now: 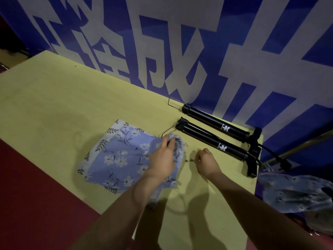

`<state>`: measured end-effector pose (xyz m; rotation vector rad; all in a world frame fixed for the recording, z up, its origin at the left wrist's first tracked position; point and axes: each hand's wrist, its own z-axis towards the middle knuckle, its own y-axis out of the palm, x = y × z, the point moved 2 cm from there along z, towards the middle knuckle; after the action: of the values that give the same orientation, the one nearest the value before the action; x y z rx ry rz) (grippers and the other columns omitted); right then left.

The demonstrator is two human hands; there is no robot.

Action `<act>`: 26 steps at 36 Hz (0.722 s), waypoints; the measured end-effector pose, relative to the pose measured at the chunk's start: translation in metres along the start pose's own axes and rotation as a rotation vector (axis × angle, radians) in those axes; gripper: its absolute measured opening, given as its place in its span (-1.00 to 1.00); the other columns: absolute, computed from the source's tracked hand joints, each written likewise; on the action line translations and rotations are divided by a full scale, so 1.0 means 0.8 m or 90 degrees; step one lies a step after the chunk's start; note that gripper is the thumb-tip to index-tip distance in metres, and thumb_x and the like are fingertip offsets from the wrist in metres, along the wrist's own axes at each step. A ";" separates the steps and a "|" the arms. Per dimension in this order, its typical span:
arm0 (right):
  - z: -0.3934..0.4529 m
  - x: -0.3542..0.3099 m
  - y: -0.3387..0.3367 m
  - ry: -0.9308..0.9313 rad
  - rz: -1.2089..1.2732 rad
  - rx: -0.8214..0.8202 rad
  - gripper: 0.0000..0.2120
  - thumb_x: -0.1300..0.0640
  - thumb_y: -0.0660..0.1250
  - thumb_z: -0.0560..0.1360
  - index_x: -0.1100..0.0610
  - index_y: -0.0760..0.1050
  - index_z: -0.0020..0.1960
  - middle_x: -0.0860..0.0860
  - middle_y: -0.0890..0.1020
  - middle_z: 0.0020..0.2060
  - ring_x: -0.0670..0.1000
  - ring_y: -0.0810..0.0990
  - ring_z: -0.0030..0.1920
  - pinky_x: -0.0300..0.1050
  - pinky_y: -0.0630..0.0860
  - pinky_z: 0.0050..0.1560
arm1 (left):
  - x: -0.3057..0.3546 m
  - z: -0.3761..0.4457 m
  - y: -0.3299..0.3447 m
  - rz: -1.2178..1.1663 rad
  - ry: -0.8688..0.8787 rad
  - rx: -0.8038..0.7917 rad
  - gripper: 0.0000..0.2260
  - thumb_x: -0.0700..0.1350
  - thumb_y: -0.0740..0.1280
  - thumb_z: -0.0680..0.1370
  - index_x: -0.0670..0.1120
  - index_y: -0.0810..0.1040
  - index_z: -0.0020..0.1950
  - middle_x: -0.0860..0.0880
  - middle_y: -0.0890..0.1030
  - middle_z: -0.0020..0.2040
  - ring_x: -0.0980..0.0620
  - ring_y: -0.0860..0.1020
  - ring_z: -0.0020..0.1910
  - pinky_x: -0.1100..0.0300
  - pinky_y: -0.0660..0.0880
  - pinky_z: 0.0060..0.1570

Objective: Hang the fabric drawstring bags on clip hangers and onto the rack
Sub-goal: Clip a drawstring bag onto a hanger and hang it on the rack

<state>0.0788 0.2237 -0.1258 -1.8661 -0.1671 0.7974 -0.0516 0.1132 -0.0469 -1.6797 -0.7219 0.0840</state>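
Note:
A blue floral drawstring bag [122, 156] lies flat on the yellow table [54, 109], on top of a second, white leaf-print bag [106, 139]. My left hand [164, 157] pinches the gathered mouth of the blue bag at its upper right corner. A thin wire hanger hook [166, 131] pokes out just above that hand. My right hand [205, 161] is closed on a small metal clip [190, 160] of the hanger, right of the bag. The rest of the hanger is hidden by the hands and cloth.
Two black folded tripod-like stands [212, 139] lie at the table's back right, with a black cable [273, 156] beside them. More floral bags [295, 192] hang or lie off the table's right edge. A blue and white banner wall [180, 51] stands behind. Red floor [36, 195] lies left.

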 end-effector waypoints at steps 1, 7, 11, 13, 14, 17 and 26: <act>-0.001 0.001 0.001 -0.004 -0.003 -0.004 -0.85 0.28 0.15 0.55 0.25 0.49 0.01 0.16 0.47 0.01 0.15 0.48 0.02 -0.03 0.46 0.04 | -0.001 0.000 0.000 0.000 0.001 0.002 -0.37 -0.27 0.22 0.55 -0.05 0.03 0.55 -0.02 -0.06 0.56 -0.12 0.52 -0.12 0.12 0.32 -0.31; -0.009 -0.002 -0.009 0.037 0.052 0.023 -0.88 0.23 0.08 0.58 0.17 0.39 -0.05 0.16 0.53 -0.08 0.23 0.53 -0.09 0.08 0.48 -0.05 | -0.004 -0.004 -0.006 -0.018 0.042 -0.013 -0.32 -0.28 0.26 0.51 -0.03 0.02 0.55 0.02 -0.09 0.56 -0.13 0.55 -0.04 0.13 0.34 -0.33; -0.015 -0.011 -0.022 0.034 0.115 0.037 -0.86 0.24 0.14 0.57 0.15 0.43 -0.13 0.15 0.59 -0.13 0.17 0.56 -0.12 0.06 0.52 -0.10 | -0.006 -0.006 -0.016 -0.026 0.054 -0.035 -0.27 -0.35 0.24 0.51 -0.03 -0.06 0.56 0.05 -0.14 0.56 -0.12 0.53 0.06 0.18 0.31 -0.34; -0.018 -0.012 -0.027 0.044 0.123 0.037 -0.85 0.27 0.17 0.55 0.18 0.50 -0.11 0.14 0.61 -0.13 0.14 0.57 -0.12 0.02 0.52 -0.11 | -0.006 -0.009 -0.023 -0.004 0.063 -0.042 -0.26 -0.34 0.24 0.52 -0.03 -0.09 0.56 0.06 -0.15 0.56 -0.14 0.43 0.27 0.21 0.33 -0.26; -0.019 -0.011 -0.029 0.050 0.124 0.040 -0.85 0.27 0.19 0.54 0.19 0.53 -0.10 0.13 0.62 -0.13 0.13 0.58 -0.12 0.00 0.52 -0.11 | -0.006 -0.009 -0.025 0.010 0.069 -0.041 -0.25 -0.33 0.26 0.52 -0.03 -0.10 0.56 0.05 -0.15 0.56 -0.15 0.34 0.36 0.20 0.36 -0.18; -0.024 -0.014 -0.038 0.050 0.164 0.060 -0.82 0.31 0.19 0.53 0.23 0.58 -0.06 0.10 0.63 -0.17 0.08 0.59 -0.14 -0.06 0.51 -0.14 | -0.007 -0.011 -0.031 0.074 0.079 -0.035 -0.25 -0.31 0.27 0.51 -0.03 -0.10 0.56 0.05 -0.13 0.56 -0.20 0.18 0.41 0.09 0.39 0.12; -0.044 -0.082 -0.065 -0.049 0.412 0.162 -0.86 0.31 0.29 0.51 0.13 0.56 -0.13 -0.03 0.60 -0.27 -0.08 0.56 -0.22 -0.27 0.45 -0.18 | -0.022 -0.015 -0.048 0.036 0.096 -0.067 -0.22 -0.38 0.25 0.49 -0.05 -0.10 0.56 0.08 -0.18 0.56 -0.11 0.50 0.16 0.14 0.38 -0.31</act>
<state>0.0616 0.1895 -0.0436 -1.6493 0.4956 1.2619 -0.0761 0.0964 -0.0147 -1.7865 -0.5739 -0.0412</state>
